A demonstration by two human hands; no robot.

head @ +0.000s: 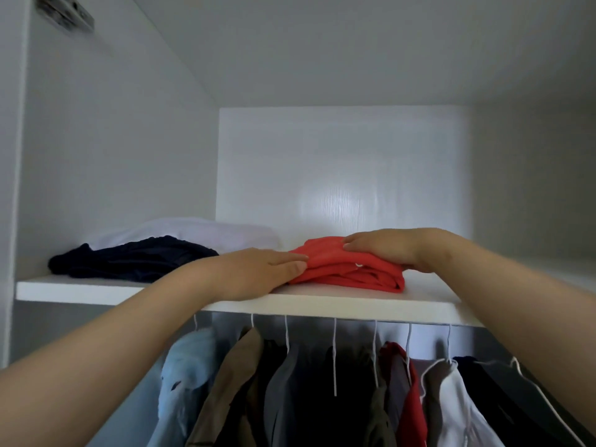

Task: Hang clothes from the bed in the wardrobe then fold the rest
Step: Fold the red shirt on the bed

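Note:
A folded red garment (348, 272) lies on the white wardrobe shelf (322, 306), right of centre. My left hand (254, 272) rests on the shelf at the garment's left edge, with straight fingers touching the cloth. My right hand (387, 248) lies flat on top of the garment, fingers pointing left. To the left on the same shelf sit a folded dark navy garment (129, 261) and a white one (200, 233) behind it. Below the shelf, several clothes (322, 398) hang on white hangers.
The wardrobe's left wall (113, 156) and back panel (342, 169) close in the shelf space. The right part of the shelf behind the red garment is bare. A metal hinge (64, 11) sits at the top left.

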